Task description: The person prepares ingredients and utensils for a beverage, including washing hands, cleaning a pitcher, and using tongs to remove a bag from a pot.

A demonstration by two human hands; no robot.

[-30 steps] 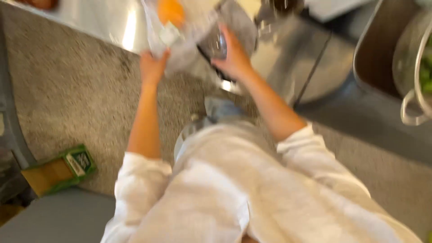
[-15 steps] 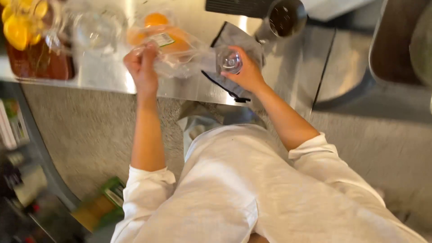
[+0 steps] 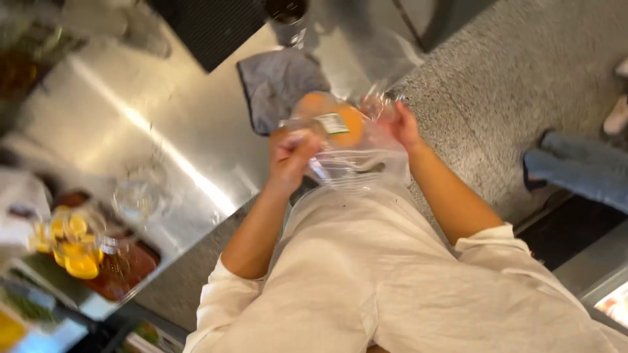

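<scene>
Fingers of the left hand (image 3: pixel 291 153) and right hand (image 3: pixel 402 124) are closed on a clear plastic bag (image 3: pixel 356 157) of oranges (image 3: pixel 350 124), held above the steel counter (image 3: pixel 163 131) edge, apparently still unemptied.

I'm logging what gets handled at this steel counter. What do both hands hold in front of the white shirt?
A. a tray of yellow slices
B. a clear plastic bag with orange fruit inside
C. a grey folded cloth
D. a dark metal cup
B: the left hand and right hand both grip the clear plastic bag with orange fruit inside, while the grey folded cloth lies untouched on the steel counter.
</scene>
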